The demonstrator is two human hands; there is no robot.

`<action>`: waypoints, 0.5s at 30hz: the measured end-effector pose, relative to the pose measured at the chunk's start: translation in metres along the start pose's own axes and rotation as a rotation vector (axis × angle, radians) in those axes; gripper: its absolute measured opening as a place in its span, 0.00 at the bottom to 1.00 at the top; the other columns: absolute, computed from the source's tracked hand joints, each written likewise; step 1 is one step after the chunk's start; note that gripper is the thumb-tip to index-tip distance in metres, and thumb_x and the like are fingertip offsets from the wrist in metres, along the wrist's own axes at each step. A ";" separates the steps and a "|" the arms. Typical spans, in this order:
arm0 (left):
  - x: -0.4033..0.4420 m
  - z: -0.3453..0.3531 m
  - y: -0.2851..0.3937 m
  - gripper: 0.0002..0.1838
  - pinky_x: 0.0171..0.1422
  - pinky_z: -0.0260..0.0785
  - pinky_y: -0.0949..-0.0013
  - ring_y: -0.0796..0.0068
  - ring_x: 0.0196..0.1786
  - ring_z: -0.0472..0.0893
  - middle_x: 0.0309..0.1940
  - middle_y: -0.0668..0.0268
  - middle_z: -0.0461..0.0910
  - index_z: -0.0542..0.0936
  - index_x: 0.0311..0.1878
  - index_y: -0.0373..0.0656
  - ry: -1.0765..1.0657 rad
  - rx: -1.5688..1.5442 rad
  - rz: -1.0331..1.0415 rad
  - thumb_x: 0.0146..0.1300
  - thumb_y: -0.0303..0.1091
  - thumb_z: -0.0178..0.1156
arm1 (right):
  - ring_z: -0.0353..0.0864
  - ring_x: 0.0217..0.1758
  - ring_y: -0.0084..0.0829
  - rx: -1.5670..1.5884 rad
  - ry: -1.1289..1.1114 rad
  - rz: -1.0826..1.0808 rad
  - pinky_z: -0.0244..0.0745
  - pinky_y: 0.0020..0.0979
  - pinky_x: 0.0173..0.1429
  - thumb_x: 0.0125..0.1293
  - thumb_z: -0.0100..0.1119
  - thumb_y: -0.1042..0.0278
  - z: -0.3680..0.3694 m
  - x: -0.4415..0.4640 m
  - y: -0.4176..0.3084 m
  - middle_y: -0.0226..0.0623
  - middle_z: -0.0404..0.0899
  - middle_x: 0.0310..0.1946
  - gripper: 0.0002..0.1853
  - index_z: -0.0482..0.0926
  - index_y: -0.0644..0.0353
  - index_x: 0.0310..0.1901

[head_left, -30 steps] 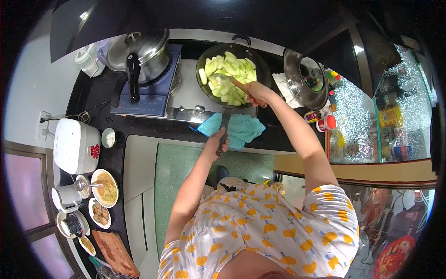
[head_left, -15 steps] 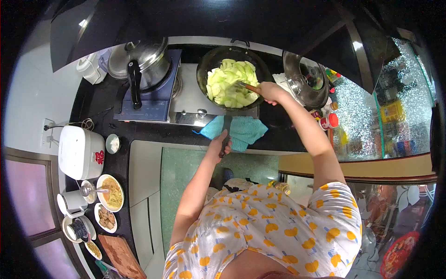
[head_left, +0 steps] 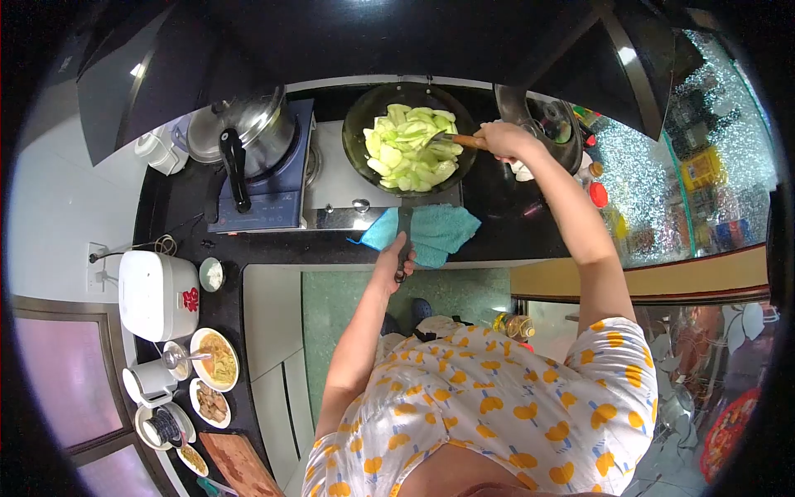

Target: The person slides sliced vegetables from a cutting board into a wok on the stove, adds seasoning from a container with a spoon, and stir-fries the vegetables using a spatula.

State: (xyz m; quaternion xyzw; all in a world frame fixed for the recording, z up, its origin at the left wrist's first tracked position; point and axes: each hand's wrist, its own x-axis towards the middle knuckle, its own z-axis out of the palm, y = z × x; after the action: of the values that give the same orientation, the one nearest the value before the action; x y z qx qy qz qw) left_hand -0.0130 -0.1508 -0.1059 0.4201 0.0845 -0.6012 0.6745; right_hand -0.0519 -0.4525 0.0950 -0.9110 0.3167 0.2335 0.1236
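Note:
A dark wok [head_left: 356, 124] sits on the stove, holding pale green vegetable slices [head_left: 411, 149]. My left hand [head_left: 392, 262] is wrapped round the wok's black handle [head_left: 404, 225], below the pan. A turquoise cloth [head_left: 439, 234] lies on the counter edge, partly under the handle. To the right of the wok, my right hand [head_left: 507, 141] grips the wooden handle [head_left: 469, 142] of a spatula. The spatula's metal end is among the slices at the wok's right side.
On the left, a pressure cooker [head_left: 263, 132] stands on a blue induction hob [head_left: 263, 209]. A white appliance [head_left: 153, 294], plates of food [head_left: 217, 361] and a cutting board [head_left: 236, 464] line the left counter. A lid [head_left: 566, 152] and jars stand right of the wok.
My right hand has moved right and up with the spatula, away from the wok's middle. The slices have shifted about. My left hand stays on the handle while the whole view has moved slightly.

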 end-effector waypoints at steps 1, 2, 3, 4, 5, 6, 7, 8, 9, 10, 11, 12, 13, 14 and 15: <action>0.000 0.000 0.000 0.19 0.17 0.54 0.80 0.83 0.16 0.65 0.21 0.68 0.71 0.70 0.37 0.42 -0.005 0.005 0.005 0.66 0.50 0.55 | 0.76 0.17 0.30 0.049 -0.011 0.027 0.72 0.35 0.22 0.70 0.43 0.55 -0.005 -0.015 -0.003 0.36 0.75 0.16 0.16 0.79 0.53 0.47; 0.000 0.000 0.000 0.19 0.17 0.54 0.81 0.83 0.17 0.65 0.22 0.68 0.71 0.70 0.37 0.42 -0.009 0.010 0.009 0.66 0.50 0.55 | 0.75 0.16 0.29 0.099 -0.021 0.055 0.72 0.35 0.21 0.70 0.43 0.55 -0.006 -0.023 -0.004 0.36 0.74 0.15 0.16 0.79 0.54 0.46; 0.001 -0.001 -0.001 0.19 0.17 0.54 0.81 0.83 0.17 0.65 0.22 0.68 0.71 0.70 0.37 0.42 -0.003 0.012 0.006 0.66 0.50 0.55 | 0.73 0.14 0.28 0.056 -0.050 0.040 0.70 0.34 0.19 0.70 0.43 0.52 -0.002 -0.022 -0.008 0.35 0.72 0.15 0.18 0.79 0.54 0.45; 0.003 -0.001 -0.001 0.19 0.16 0.54 0.81 0.83 0.17 0.65 0.22 0.68 0.71 0.70 0.37 0.42 0.004 0.014 0.002 0.66 0.50 0.55 | 0.74 0.15 0.30 0.060 -0.029 0.004 0.71 0.35 0.22 0.67 0.41 0.43 0.005 -0.016 -0.010 0.37 0.72 0.14 0.25 0.78 0.58 0.36; 0.004 -0.002 -0.002 0.19 0.16 0.54 0.81 0.83 0.17 0.66 0.22 0.68 0.71 0.70 0.37 0.42 0.010 0.017 -0.002 0.66 0.50 0.55 | 0.75 0.16 0.33 0.064 -0.009 -0.031 0.72 0.36 0.25 0.64 0.40 0.34 0.016 -0.006 -0.011 0.38 0.72 0.14 0.34 0.76 0.63 0.27; 0.003 -0.001 -0.001 0.19 0.16 0.54 0.81 0.83 0.17 0.66 0.22 0.68 0.71 0.70 0.37 0.42 0.000 0.017 0.002 0.67 0.50 0.54 | 0.76 0.17 0.36 0.068 0.012 -0.067 0.74 0.38 0.27 0.61 0.38 0.24 0.026 0.004 -0.013 0.40 0.72 0.13 0.44 0.75 0.67 0.18; 0.001 0.000 0.000 0.19 0.16 0.54 0.81 0.83 0.17 0.66 0.22 0.68 0.71 0.70 0.37 0.42 -0.008 0.017 0.006 0.67 0.50 0.54 | 0.76 0.17 0.36 0.091 0.019 -0.024 0.74 0.37 0.28 0.61 0.38 0.24 0.033 0.013 -0.018 0.40 0.73 0.13 0.44 0.74 0.67 0.17; -0.001 0.001 0.001 0.19 0.16 0.54 0.81 0.83 0.17 0.66 0.22 0.68 0.71 0.70 0.37 0.42 -0.015 0.018 0.007 0.67 0.50 0.54 | 0.76 0.17 0.36 0.115 0.024 0.021 0.74 0.37 0.28 0.61 0.38 0.25 0.039 0.023 -0.023 0.41 0.73 0.13 0.44 0.74 0.67 0.16; -0.001 0.000 0.002 0.19 0.16 0.54 0.81 0.83 0.17 0.66 0.22 0.68 0.71 0.70 0.37 0.42 -0.015 0.018 0.002 0.67 0.50 0.54 | 0.76 0.17 0.37 0.141 0.028 0.067 0.74 0.37 0.28 0.61 0.38 0.25 0.046 0.032 -0.024 0.41 0.73 0.13 0.44 0.73 0.68 0.16; -0.001 0.000 0.003 0.19 0.16 0.54 0.81 0.83 0.17 0.66 0.22 0.68 0.71 0.70 0.37 0.42 -0.017 0.017 -0.003 0.67 0.50 0.54 | 0.74 0.15 0.35 0.153 0.026 0.001 0.72 0.35 0.24 0.64 0.39 0.31 0.055 0.042 -0.019 0.40 0.71 0.13 0.38 0.75 0.66 0.22; -0.001 0.000 0.002 0.19 0.16 0.55 0.81 0.83 0.17 0.66 0.22 0.68 0.71 0.70 0.37 0.42 -0.018 0.014 -0.011 0.67 0.50 0.53 | 0.72 0.14 0.33 0.165 0.022 -0.063 0.70 0.34 0.21 0.67 0.40 0.36 0.065 0.051 -0.011 0.39 0.69 0.13 0.33 0.77 0.64 0.28; 0.000 -0.001 0.000 0.19 0.16 0.55 0.81 0.83 0.16 0.65 0.22 0.68 0.70 0.70 0.37 0.42 -0.016 0.016 -0.014 0.67 0.50 0.53 | 0.71 0.13 0.32 0.169 0.016 -0.080 0.69 0.33 0.19 0.67 0.40 0.38 0.067 0.048 -0.009 0.38 0.69 0.13 0.31 0.78 0.63 0.31; 0.001 -0.001 0.000 0.19 0.16 0.54 0.81 0.83 0.16 0.65 0.22 0.68 0.70 0.70 0.37 0.42 -0.014 0.019 -0.015 0.67 0.51 0.53 | 0.71 0.13 0.31 0.173 0.010 -0.098 0.69 0.32 0.18 0.68 0.41 0.39 0.068 0.045 -0.007 0.37 0.68 0.13 0.30 0.79 0.62 0.34; 0.002 -0.002 0.000 0.19 0.17 0.54 0.81 0.83 0.16 0.65 0.21 0.68 0.70 0.70 0.36 0.43 -0.013 0.020 -0.014 0.67 0.51 0.53 | 0.71 0.13 0.30 0.169 0.001 -0.071 0.68 0.31 0.18 0.67 0.41 0.36 0.069 0.042 -0.004 0.37 0.68 0.13 0.32 0.79 0.63 0.33; 0.003 -0.001 0.001 0.19 0.17 0.54 0.81 0.83 0.16 0.65 0.21 0.68 0.70 0.70 0.36 0.43 -0.014 0.022 -0.007 0.67 0.51 0.53 | 0.71 0.14 0.31 0.171 0.000 -0.044 0.69 0.32 0.18 0.66 0.40 0.33 0.065 0.032 -0.006 0.37 0.69 0.13 0.35 0.78 0.63 0.30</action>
State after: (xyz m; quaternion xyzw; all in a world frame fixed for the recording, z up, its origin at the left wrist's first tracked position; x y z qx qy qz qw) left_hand -0.0109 -0.1520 -0.1077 0.4232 0.0746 -0.6073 0.6682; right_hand -0.0485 -0.4408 0.0232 -0.9038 0.3156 0.2027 0.2062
